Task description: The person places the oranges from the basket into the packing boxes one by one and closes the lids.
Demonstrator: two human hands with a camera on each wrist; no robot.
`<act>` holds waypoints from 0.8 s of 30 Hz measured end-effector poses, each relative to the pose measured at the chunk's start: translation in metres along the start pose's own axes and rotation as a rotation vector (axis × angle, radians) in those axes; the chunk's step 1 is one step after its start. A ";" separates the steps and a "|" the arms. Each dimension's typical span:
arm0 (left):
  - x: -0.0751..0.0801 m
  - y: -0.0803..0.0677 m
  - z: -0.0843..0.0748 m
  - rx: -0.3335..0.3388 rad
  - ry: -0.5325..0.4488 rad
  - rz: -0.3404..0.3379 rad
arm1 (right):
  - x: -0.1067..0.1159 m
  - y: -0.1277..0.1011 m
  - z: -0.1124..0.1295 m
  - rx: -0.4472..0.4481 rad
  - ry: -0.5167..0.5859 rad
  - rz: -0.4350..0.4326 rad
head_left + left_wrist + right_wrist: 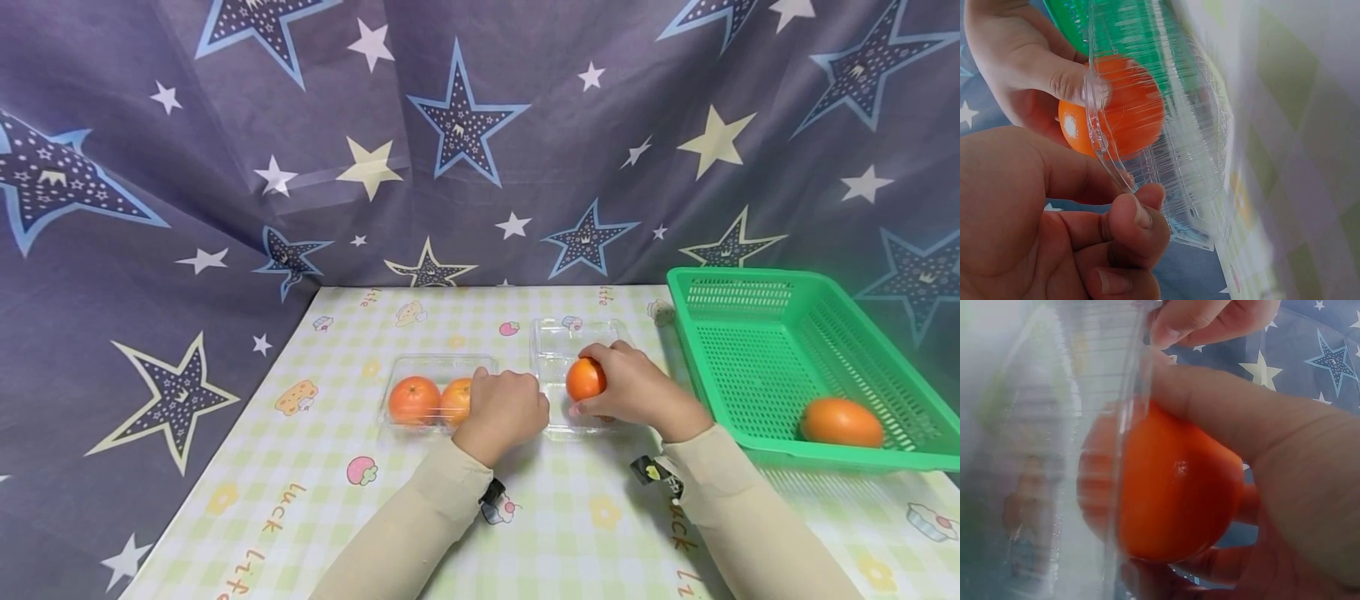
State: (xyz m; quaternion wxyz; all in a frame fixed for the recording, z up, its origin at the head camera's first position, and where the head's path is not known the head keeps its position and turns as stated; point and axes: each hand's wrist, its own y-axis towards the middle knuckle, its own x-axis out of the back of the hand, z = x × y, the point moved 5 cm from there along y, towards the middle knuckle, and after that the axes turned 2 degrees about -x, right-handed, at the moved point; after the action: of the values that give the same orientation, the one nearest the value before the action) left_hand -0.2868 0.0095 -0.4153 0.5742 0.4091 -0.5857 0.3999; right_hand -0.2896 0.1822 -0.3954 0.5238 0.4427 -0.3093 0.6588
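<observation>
My right hand (pixel 633 387) grips an orange (pixel 585 380), fingers on its far side and thumb on its near side. In the right wrist view the orange (pixel 1166 487) sits partly below the rim of an open clear plastic box (pixel 1094 381). My left hand (pixel 506 412) pinches the near left edge of that box, its fingers curled, as the left wrist view shows at the box's rim (pixel 1107 150). Left of it, two more oranges (pixel 414 401) lie in another clear plastic box (pixel 442 363), the right one partly hidden behind my left hand.
A green plastic basket (pixel 738 333) stands at the right with one orange (pixel 842 422) in its near corner. The checked tablecloth (pixel 330 450) covers the table, and a star-patterned curtain (pixel 510 192) hangs behind it.
</observation>
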 end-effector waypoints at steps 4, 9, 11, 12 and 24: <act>0.000 0.000 0.000 0.001 0.000 0.010 | -0.003 0.001 -0.001 -0.012 0.005 0.006; 0.000 -0.001 0.000 0.001 0.008 0.017 | -0.005 0.001 -0.001 -0.022 0.006 0.022; 0.000 -0.001 0.000 0.000 0.009 0.016 | -0.007 0.001 -0.001 -0.021 0.004 0.026; 0.000 -0.001 -0.001 0.000 0.009 0.014 | -0.007 0.001 -0.001 -0.020 0.002 0.026; -0.001 -0.001 0.000 0.002 0.009 0.021 | -0.016 0.004 0.001 -0.012 -0.013 0.013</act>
State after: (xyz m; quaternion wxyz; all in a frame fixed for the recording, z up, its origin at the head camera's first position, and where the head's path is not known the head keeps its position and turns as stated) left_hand -0.2859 0.0092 -0.4167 0.5720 0.4017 -0.5871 0.4084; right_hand -0.2919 0.1739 -0.4097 0.5201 0.4419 -0.3196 0.6573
